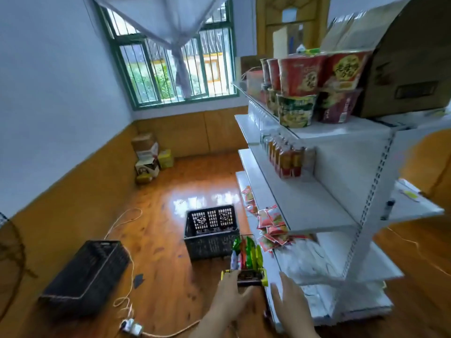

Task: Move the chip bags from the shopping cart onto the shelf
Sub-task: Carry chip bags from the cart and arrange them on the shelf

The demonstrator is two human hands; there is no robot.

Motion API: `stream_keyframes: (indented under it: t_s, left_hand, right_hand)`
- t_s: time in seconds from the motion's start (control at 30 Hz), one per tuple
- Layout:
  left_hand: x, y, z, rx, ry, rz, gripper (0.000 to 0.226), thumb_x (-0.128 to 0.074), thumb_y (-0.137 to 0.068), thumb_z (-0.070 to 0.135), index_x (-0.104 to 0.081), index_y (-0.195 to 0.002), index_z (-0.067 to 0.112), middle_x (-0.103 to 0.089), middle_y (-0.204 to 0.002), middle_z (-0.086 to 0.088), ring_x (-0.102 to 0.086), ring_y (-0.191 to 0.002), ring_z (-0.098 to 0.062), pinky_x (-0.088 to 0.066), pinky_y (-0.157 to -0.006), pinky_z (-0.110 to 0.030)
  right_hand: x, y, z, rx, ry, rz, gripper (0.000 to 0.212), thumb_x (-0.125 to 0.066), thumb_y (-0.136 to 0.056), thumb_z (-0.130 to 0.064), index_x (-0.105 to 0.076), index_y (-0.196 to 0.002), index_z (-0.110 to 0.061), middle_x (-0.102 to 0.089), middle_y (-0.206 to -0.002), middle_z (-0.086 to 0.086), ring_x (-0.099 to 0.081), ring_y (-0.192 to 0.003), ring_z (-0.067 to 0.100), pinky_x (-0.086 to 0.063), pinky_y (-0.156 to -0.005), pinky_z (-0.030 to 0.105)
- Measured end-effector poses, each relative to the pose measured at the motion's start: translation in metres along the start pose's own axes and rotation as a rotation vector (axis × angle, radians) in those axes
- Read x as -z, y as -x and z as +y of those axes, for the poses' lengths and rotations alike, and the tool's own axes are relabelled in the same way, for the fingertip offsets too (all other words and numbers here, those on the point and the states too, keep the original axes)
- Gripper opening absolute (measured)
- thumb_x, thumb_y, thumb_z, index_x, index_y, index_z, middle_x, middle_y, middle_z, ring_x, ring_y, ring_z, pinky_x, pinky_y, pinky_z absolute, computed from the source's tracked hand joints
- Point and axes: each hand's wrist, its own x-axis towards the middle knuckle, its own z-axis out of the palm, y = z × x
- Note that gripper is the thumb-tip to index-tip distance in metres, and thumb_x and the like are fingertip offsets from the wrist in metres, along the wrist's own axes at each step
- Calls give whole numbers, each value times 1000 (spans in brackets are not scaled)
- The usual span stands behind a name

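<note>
Head view. Chip bags [246, 252] stood upright in mini shopping cart [247, 276] at 6 o'clock, beside white shelf [300, 206]. Left hand [234, 296] gripped cart handle; right hand [290, 301] hovered w/ fingers spread, holding nothing. Tip: steady cart, pinch one bag's top edge, lift straight up.

Head view; faces down-forward; shelf [305, 215] near right

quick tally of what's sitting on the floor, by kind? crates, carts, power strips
Black plastic crates: 2, left crate, middle crate
Small shopping cart with chip bags: 1
White power strip: 1
Total: 4
The pile of cardboard boxes in the corner is too jumbled to count.
</note>
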Motion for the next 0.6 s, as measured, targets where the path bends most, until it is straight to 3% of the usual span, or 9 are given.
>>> stream_keyframes:
  t_s: [0.13, 0.23, 0.4, 0.6]
  left_hand:
    - [35, 7, -44, 79, 35, 54, 61, -60, -90, 50, -40, -143, 26, -44, -136, -2, -43, -133, -19, -34, -108, -26]
    - [45, -4, -63, 112, 81, 50, 70, -61, -90, 50, -34, -149, 22, -41, -142, -2, -40, -135, -17, -32, -111, -26]
    - [56, -43, -81, 70, 109, -8, 64, -60, -92, 46, -35, -148, 26, -43, -139, 3, -42, -131, -12, -33, -105, -21]
    - [81, -127, -105, 104, 109, -44, 73, -59, -92, 51, -28, -153, 27, -38, -150, 5, -41, -136, -14, -37, -111, -31]
  right_hand:
    - [-36, -7, -36, 29, 33, -113, 65, -36, -94, -52, -21, -151, -25, -38, -151, -3, -38, -136, 20, -37, -109, 36]
    - [-59, -22, -43, -34, 56, -179, 67, -37, -93, -52, -21, -151, -23, -37, -151, -1, -38, -136, 22, -38, -108, 38]
    - [-79, -65, -56, -129, 52, -210, 67, -42, -93, -48, -23, -150, -18, -35, -151, 4, -39, -135, 24, -38, -109, 37]
    - [-104, -130, -74, -221, 48, -238, 66, -46, -94, -40, -22, -150, -16, -35, -150, 6, -39, -134, 24, -39, -107, 36]
